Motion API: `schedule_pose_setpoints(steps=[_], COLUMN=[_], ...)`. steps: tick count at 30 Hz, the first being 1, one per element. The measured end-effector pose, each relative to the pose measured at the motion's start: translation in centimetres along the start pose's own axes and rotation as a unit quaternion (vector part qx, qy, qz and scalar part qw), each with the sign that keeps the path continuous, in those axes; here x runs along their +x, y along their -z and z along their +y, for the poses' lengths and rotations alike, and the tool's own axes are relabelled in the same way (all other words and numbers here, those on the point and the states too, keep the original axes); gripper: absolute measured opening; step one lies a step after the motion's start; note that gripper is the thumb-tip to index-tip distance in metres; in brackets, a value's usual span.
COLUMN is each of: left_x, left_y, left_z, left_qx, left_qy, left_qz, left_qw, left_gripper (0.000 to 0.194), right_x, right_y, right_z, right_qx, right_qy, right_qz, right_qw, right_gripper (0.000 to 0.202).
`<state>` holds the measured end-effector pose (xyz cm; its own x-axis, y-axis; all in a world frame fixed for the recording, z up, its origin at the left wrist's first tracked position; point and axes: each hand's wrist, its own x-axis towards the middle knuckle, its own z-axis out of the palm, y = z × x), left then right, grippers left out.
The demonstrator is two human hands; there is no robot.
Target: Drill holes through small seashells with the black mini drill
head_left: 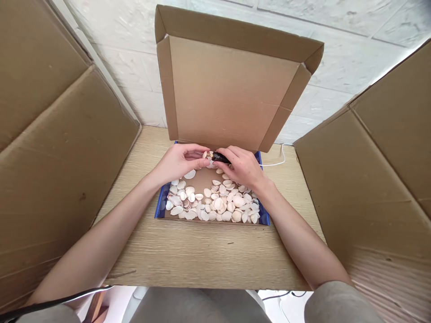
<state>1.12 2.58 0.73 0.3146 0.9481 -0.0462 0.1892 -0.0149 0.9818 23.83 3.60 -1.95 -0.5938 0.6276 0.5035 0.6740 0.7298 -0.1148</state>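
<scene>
My right hand [243,166] is closed around a small black mini drill [221,157] with a brass-coloured chuck, its tip pointing left. Facing it, my left hand [180,159] pinches a small pale seashell [204,154] right at the drill's tip; the fingers partly hide the contact. Both hands are over the back part of a shallow cardboard box [202,179] with blue side walls. Many white, cream and brownish seashells [220,204] lie loose in it, mostly along the front and right.
Behind my hands the box's brown lid [232,89] stands raised against a white brick-patterned wall [336,27]. Tall cardboard panels [67,148] [367,179] flank the wooden table [202,255]. A white cable [278,162] runs from the box's right side across the tabletop.
</scene>
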Motion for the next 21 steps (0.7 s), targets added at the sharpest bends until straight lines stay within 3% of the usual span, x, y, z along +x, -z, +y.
schedule_pose_setpoints(steps=[6, 11, 17, 21], left_x=[-0.08, -0.21, -0.02, -0.13], left_y=[-0.08, -0.19, 0.08, -0.13], left_z=[0.32, 0.67, 0.45, 0.32], left_qx=[0.000, 0.000, -0.033, 0.024], left_qy=[-0.002, -0.008, -0.045, -0.054], left_qz=[0.010, 0.053, 0.096, 0.070], left_qw=[1.000, 0.999, 0.994, 0.996], left_gripper=[0.045, 0.043, 0.048, 0.047], right_x=[-0.04, -0.06, -0.03, 0.02], right_y=[0.10, 0.36, 0.43, 0.45], right_z=[-0.04, -0.08, -0.05, 0.01], right_qx=[0.003, 0.010, -0.018, -0.009], right_qy=[-0.005, -0.017, -0.060, -0.124], right_qz=[0.003, 0.022, 0.084, 0.135], right_qw=[1.000, 1.000, 0.994, 0.983], right_gripper=[0.037, 0.034, 0.029, 0.028])
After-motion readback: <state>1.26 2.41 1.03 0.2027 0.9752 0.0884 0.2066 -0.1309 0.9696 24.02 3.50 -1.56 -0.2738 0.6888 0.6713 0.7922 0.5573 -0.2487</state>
